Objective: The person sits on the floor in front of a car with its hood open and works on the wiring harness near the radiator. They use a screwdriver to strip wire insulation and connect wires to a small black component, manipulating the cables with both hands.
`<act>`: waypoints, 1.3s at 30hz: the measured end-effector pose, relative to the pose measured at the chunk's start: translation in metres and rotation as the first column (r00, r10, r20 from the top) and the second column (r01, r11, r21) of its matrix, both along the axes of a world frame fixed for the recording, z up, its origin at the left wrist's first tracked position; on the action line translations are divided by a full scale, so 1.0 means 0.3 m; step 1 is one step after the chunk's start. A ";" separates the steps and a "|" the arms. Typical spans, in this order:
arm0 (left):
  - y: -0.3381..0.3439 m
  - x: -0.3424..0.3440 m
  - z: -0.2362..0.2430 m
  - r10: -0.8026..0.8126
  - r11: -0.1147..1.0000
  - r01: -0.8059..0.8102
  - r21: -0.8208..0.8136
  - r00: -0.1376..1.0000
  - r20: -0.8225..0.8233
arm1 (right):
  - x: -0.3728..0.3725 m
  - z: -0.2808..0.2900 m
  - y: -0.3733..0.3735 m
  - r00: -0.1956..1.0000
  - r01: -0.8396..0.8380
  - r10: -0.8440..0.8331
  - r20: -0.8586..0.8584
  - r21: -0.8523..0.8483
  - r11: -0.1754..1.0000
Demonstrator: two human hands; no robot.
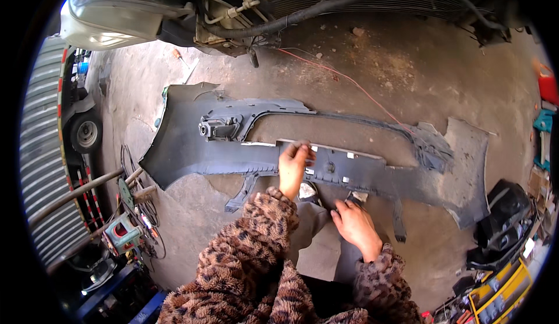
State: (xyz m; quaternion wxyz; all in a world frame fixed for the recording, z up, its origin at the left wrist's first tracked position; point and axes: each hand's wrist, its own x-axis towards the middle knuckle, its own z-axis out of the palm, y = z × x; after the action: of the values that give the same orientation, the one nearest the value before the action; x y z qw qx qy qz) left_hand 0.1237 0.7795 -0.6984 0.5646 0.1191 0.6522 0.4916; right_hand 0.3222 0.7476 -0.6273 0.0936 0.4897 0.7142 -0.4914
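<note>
Grey plastic: bumper (370, 174) on the floor, beneath and ahead of the hands. Left hand (296, 164) over its middle, fingertips bunched; cannot tell whether they pinch anything. Right hand (356, 229) on the bumper's near side, by a shoe (358, 197), fingers loosely spread. Lamp (222, 128) in the bumper's left part. Beyond bumper: car (125, 18), red wire (345, 76), screwdriver (177, 55). Left of it, wheel (87, 133); right, black parts (502, 216).
</note>
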 end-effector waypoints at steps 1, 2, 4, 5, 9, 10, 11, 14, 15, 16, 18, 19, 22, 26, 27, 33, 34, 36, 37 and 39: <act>-0.024 0.014 -0.053 -0.038 0.999 0.038 -0.017 0.999 -0.004 | 0.027 -0.078 -0.017 0.999 -0.038 0.039 0.016 -0.022 0.999; -0.031 0.020 -0.107 -0.080 0.996 0.079 -0.026 0.997 -0.009 | 0.049 -0.153 -0.020 0.997 -0.073 0.074 0.031 -0.037 0.997; -0.020 0.015 -0.187 -0.154 0.987 0.158 0.024 0.982 -0.113 | 0.079 -0.244 0.047 0.965 -0.252 0.261 0.001 -0.268 0.930; 0.008 0.012 -0.222 -0.155 0.986 0.161 0.030 0.976 -0.152 | 0.080 -0.266 0.090 0.983 -0.182 0.176 -0.048 -0.242 0.953; 0.229 -0.101 -0.257 -0.014 0.993 0.040 0.114 0.976 -0.218 | 0.035 -0.289 0.266 0.995 0.057 -0.059 -0.076 -0.022 0.998; 0.280 -0.153 -0.249 0.041 0.980 0.009 0.197 0.968 -0.247 | 0.034 -0.307 0.296 0.994 0.064 -0.060 -0.092 0.045 0.997; 0.328 -0.201 -0.252 0.146 0.953 -0.080 0.293 0.966 -0.212 | 0.033 -0.318 0.330 0.995 0.046 -0.042 -0.089 0.047 0.998; 0.460 -0.294 -0.191 0.306 0.801 -0.206 0.562 0.948 -0.088 | 0.047 -0.380 0.440 0.991 -0.122 0.125 -0.049 0.068 0.990; 0.478 -0.324 -0.166 0.341 0.787 -0.213 0.579 0.932 -0.121 | 0.054 -0.412 0.464 0.986 -0.155 0.160 -0.051 0.097 0.983; 0.505 -0.344 -0.150 0.385 0.761 -0.227 0.607 0.912 -0.142 | 0.069 -0.465 0.484 0.981 -0.178 0.186 -0.049 0.137 0.974; 0.530 -0.386 -0.154 0.473 0.746 -0.275 0.607 0.860 -0.191 | 0.066 -0.518 0.549 0.973 -0.216 0.228 -0.034 0.207 0.954; 0.556 -0.400 -0.144 0.519 0.719 -0.323 0.615 0.839 -0.165 | 0.055 -0.521 0.589 0.971 -0.226 0.238 -0.025 0.240 0.944; 0.567 -0.478 -0.146 0.539 0.787 -0.158 0.596 0.646 -0.540 | -0.012 -0.500 0.626 0.960 -0.277 0.274 0.048 0.270 0.922; 0.526 -0.462 -0.096 0.564 0.701 -0.103 0.706 0.686 -0.460 | -0.020 -0.512 0.536 0.947 -0.278 0.307 -0.099 0.233 0.932; 0.537 -0.490 -0.045 0.549 0.714 -0.059 0.698 0.667 -0.504 | -0.049 -0.499 0.529 0.932 -0.305 0.329 -0.152 0.163 0.938; 0.634 -0.466 0.000 0.538 0.561 -0.300 0.771 0.840 -0.064 | -0.074 -0.510 0.497 0.865 -0.499 0.497 0.063 0.200 0.843; 0.627 -0.457 -0.023 0.567 0.538 -0.353 0.765 0.824 -0.019 | -0.081 -0.495 0.490 0.870 -0.492 0.487 0.080 0.206 0.846; 0.627 -0.445 -0.066 0.608 0.561 -0.391 0.730 0.793 -0.042 | -0.092 -0.470 0.464 0.886 -0.462 0.461 0.056 0.208 0.862; 0.636 -0.440 -0.071 0.625 0.564 -0.405 0.720 0.779 -0.052 | -0.099 -0.456 0.453 0.896 -0.438 0.444 0.015 0.204 0.876; 0.636 -0.398 -0.075 0.595 0.571 -0.428 0.700 0.804 0.006 | -0.101 -0.457 0.429 0.907 -0.400 0.416 -0.057 0.186 0.897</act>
State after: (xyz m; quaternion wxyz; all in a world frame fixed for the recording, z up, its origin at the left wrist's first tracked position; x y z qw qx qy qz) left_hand 0.0045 0.9704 -0.7210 0.2344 0.1751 0.4962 0.8174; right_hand 0.2919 0.8764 -0.7645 0.1183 0.3112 0.8439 -0.4207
